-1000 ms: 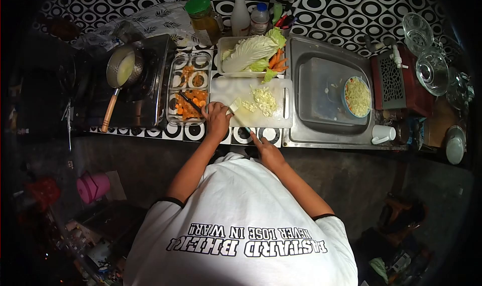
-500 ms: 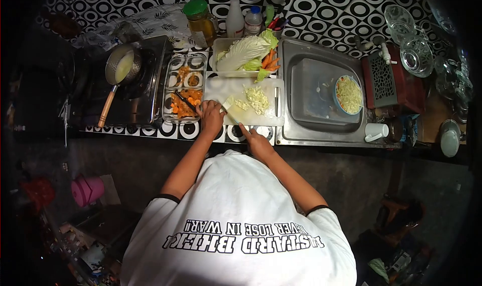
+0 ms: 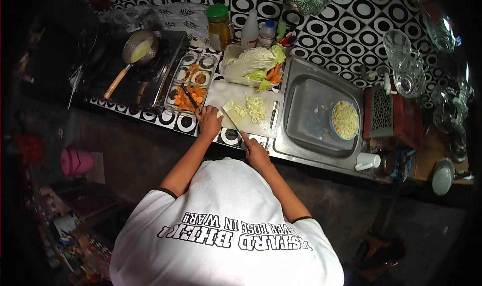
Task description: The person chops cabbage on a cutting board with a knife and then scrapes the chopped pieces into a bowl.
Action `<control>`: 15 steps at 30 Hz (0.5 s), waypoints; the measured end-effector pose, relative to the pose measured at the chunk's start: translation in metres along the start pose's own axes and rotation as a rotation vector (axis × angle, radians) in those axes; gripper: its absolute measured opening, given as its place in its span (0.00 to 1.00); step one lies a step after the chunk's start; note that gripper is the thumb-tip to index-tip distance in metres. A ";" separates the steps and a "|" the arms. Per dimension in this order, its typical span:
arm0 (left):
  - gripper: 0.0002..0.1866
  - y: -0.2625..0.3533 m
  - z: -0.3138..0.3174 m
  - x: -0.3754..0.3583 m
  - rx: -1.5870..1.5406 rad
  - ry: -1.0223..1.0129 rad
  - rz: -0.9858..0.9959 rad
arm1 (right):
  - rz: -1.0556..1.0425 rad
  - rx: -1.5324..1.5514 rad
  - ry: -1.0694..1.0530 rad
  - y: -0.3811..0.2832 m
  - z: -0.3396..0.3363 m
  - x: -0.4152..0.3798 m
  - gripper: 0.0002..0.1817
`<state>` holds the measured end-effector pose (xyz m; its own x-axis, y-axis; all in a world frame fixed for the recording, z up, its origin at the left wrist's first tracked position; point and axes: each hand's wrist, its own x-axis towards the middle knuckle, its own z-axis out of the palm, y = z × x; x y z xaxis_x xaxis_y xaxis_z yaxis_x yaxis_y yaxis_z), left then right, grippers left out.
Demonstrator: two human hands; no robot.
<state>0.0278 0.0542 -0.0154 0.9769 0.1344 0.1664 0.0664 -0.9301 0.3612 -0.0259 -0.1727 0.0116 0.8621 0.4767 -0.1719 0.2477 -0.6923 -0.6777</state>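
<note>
On the white cutting board point(image 3: 261, 127), my left hand point(image 3: 209, 123) has its fingers bent down on a pale piece of cabbage point(image 3: 228, 105) at the board's left side. My right hand point(image 3: 256, 152) grips a knife point(image 3: 233, 121) at the board's front edge, its blade slanting up-left beside that piece. Chopped cabbage point(image 3: 255, 109) lies in a heap right of the blade, with a smaller pile next to it. Behind the board, a plastic container point(image 3: 244, 81) holds a large piece of cabbage point(image 3: 251, 60) and carrots point(image 3: 274, 75).
Left of the board are glass dishes point(image 3: 173, 82) with sliced carrots and a dark-handled utensil. A saucepan point(image 3: 140, 47) sits on the stove. The sink point(image 3: 283, 130) holds a bowl of shredded vegetables point(image 3: 345, 119). A white mug point(image 3: 368, 161) and bottles point(image 3: 249, 30) stand nearby.
The whole view has rotated somewhat, tilting the counter down toward the right. Both hands stay at the board with the knife beside the cabbage piece; the piles look much the same.
</note>
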 end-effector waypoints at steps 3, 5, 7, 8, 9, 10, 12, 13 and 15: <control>0.16 0.006 -0.001 -0.009 0.042 -0.015 -0.059 | -0.016 -0.015 -0.020 0.009 -0.007 -0.014 0.35; 0.15 0.007 -0.001 -0.013 0.074 0.020 -0.039 | -0.022 -0.029 -0.036 0.009 -0.010 -0.013 0.34; 0.16 0.013 -0.002 -0.019 0.088 0.014 -0.079 | -0.052 -0.049 -0.034 0.009 -0.012 -0.006 0.34; 0.17 0.016 -0.001 -0.021 0.094 0.006 -0.110 | -0.059 -0.044 -0.034 0.009 -0.012 0.000 0.34; 0.17 0.018 -0.001 -0.024 0.101 -0.002 -0.140 | -0.095 -0.049 -0.005 0.009 -0.011 0.007 0.34; 0.17 0.019 0.000 -0.028 0.109 -0.002 -0.143 | -0.130 -0.054 0.021 0.010 -0.010 0.012 0.34; 0.18 0.021 0.000 -0.038 0.091 0.032 -0.123 | -0.145 -0.038 0.002 0.009 -0.016 0.022 0.34; 0.18 0.021 -0.002 -0.041 0.098 0.038 -0.123 | -0.157 -0.029 -0.008 0.008 -0.022 0.027 0.34; 0.18 0.022 -0.006 -0.047 0.040 0.009 -0.119 | -0.164 -0.023 0.002 0.004 -0.034 0.029 0.33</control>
<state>-0.0177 0.0290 -0.0101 0.9598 0.2475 0.1323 0.1900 -0.9202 0.3423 0.0151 -0.1800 0.0280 0.8104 0.5830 -0.0587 0.3951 -0.6177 -0.6800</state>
